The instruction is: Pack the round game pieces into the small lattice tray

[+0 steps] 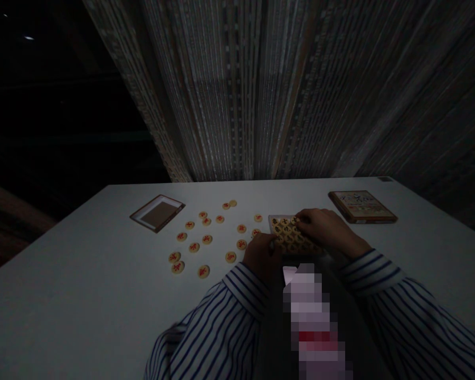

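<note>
Your left hand (pixel 262 254), curled at the left side of the tray (pixel 282 216) of black-marked discs (pixel 286 230), is nearer the loose red-marked discs (pixel 207 239) lying leftward on the surface (pixel 103 248); right hand (pixel 328 229) bends over the tray's far right, either hand's grip indeterminable.

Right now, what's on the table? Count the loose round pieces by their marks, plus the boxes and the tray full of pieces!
Loose red-marked pieces: 16
Loose plain-topped piece: 1
Open box: 1
Picture-topped box: 1
Tray of pieces: 1
Total, tray as one thing: 20
</note>
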The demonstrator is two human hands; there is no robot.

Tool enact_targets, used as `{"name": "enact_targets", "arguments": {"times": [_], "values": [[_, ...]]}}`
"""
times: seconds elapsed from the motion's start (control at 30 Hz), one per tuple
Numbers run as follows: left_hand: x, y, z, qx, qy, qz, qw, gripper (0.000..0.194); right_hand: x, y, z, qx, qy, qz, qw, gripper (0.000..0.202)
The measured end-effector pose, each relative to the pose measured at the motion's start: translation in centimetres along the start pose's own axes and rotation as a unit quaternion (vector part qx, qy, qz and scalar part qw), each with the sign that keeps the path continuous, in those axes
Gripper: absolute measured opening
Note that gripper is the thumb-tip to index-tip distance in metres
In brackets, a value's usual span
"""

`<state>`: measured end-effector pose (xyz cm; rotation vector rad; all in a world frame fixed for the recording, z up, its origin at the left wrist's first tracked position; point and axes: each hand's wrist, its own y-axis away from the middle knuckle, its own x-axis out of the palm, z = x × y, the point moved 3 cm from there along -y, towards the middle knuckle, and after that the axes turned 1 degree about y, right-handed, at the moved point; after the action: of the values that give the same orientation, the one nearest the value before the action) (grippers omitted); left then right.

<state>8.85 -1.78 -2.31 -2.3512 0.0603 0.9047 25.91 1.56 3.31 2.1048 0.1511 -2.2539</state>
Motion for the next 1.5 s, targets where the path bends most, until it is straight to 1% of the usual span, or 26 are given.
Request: {"name": "enact_targets", "arguments": {"times": [0.2, 0.5, 0.73, 0.93, 1.27, 1.5], "values": [[-0.19, -0.03, -0.21, -0.006, 0.001, 0.004, 1.000, 0.022, -0.18, -0.07, 0.05, 0.018, 0.006, 0.000, 1.000, 0.030], [-0.02, 0.00, -0.05, -0.012, 0.005, 0.008, 1.000, 0.023, -0.22, 0.01, 0.23, 0.009, 0.002, 0.012, 1.000, 0.034], [-0.16, 0.00, -0.25, -0.016, 0.009, 0.008, 1.000, 0.021, 0.01, -0.06, -0.02, 0.007, 0.007, 0.011, 1.000, 0.035], [-0.13, -0.04, -0.13, -0.018, 0.007, 0.017, 1.000, 0.023, 0.10, -0.04, -0.14, -0.002, 0.005, 0.007, 1.000, 0.035], [-0.07, 0.04, -0.07, -0.011, 0.009, 0.006, 1.000, 0.024, 0.19, 0.06, -0.20, -0.018, 0.004, 0.005, 1.000, 0.035], [-0.07, 0.01, -0.19, -0.024, 0.006, 0.011, 1.000, 0.022, 0.24, 0.02, -0.17, -0.037, 0.007, 0.008, 0.999, 0.035]]}}
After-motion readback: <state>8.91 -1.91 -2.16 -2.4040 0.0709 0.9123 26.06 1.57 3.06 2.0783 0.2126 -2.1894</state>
